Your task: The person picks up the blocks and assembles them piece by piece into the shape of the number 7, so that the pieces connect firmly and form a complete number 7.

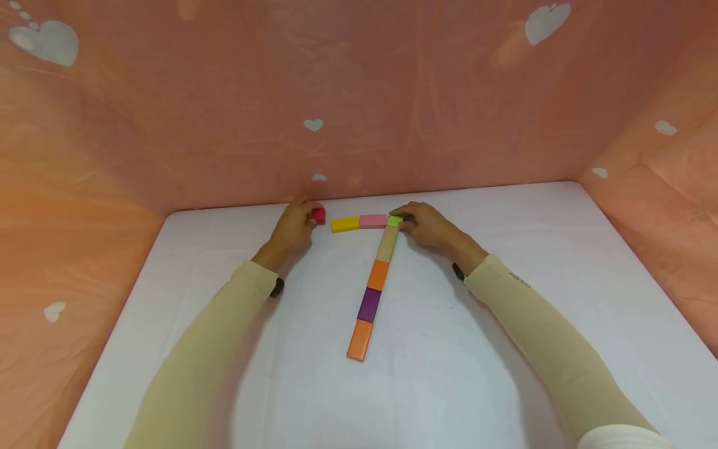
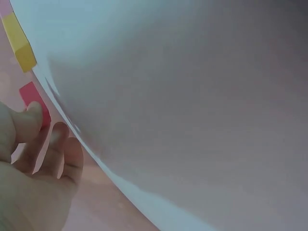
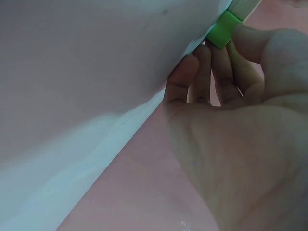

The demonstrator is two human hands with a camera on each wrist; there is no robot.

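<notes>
Near the table's far edge my left hand (image 1: 293,226) pinches a red block (image 1: 318,216) between thumb and fingers, a small gap left of a yellow block (image 1: 344,224). The yellow block lies end to end with a pink block (image 1: 373,221). To the right, my right hand (image 1: 427,226) pinches a green block (image 1: 395,221) at the pink one's right end. In the right wrist view, thumb and fingers close around that green block (image 3: 224,30). From it a line of blocks slants toward me: a tan block (image 1: 387,243), an orange block (image 1: 378,275), a purple block (image 1: 369,305) and another orange block (image 1: 359,340).
The blocks lie on a white-covered table (image 1: 449,374). An orange-pink sheet with white hearts (image 1: 364,93) rises behind the far edge and along both sides. A dark wrist band (image 1: 277,287) shows at the left sleeve, another dark band (image 1: 458,271) at the right.
</notes>
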